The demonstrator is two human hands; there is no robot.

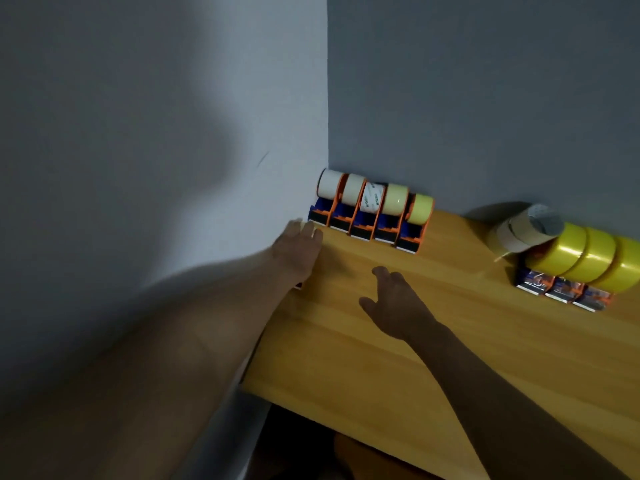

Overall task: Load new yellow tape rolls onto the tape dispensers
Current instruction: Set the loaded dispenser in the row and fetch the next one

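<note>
Five dispensers: a row of orange-and-blue tape dispensers stands side by side against the back wall, just beyond both hands; the nearest end of the row sits just past the left fingertips.
Rolls on that row: white and pale ones toward the left hand's side, one printed core in the middle, a pale yellow roll at the end farthest from the left hand.
Yellow tape rolls: three glossy yellow tape rolls lie well beyond the right hand, out to its far side, resting on top of wrapped dispensers.
Loose roll: a whitish roll leans on the yellow ones, against the wall.
Left hand: left hand lies flat at the table's edge beside the side wall, fingers straight, holding nothing.
Right hand: right hand hovers or rests on the wooden table, fingers loosely spread, empty.
Contact: neither hand touches a roll or dispenser.
</note>
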